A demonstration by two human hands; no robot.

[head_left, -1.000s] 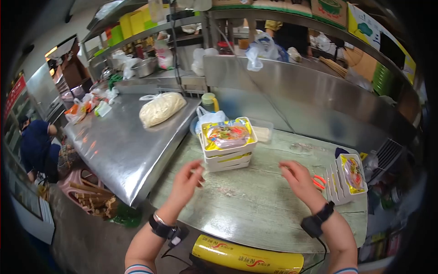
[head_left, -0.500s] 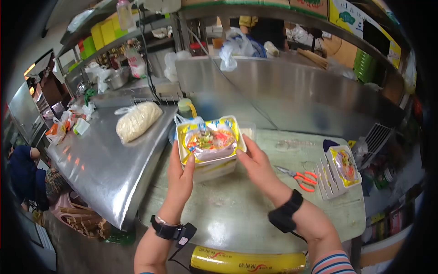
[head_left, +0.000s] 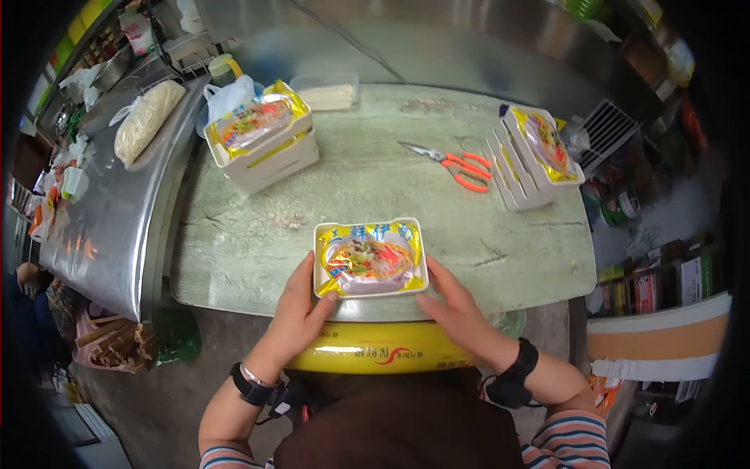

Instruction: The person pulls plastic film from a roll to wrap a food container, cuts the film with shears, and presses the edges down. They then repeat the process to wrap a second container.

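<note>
Near the table's front edge is a white tray (head_left: 317,291) with a yellow instant noodle packet (head_left: 370,260) lying in it. My left hand (head_left: 299,309) grips the tray's left side, thumb on the near rim. On its right side, my right hand (head_left: 453,306) holds it in the same way. Just in front of the tray lies a yellow roll of cling film (head_left: 383,346). At the back left stands a stack of white trays (head_left: 281,166) topped by another noodle packet (head_left: 258,125).
Scissors with orange handles (head_left: 466,171) lie right of centre. Another stack of trays (head_left: 512,181) with a packet on top is at the right. A clear plastic box (head_left: 328,87) sits at the back. A bag of pale food (head_left: 148,123) rests on the steel counter (head_left: 109,227).
Both hands have moved from the left stack toward me, carrying a tray with its packet to the table's front edge. The stack stays behind. My view has tilted down.
</note>
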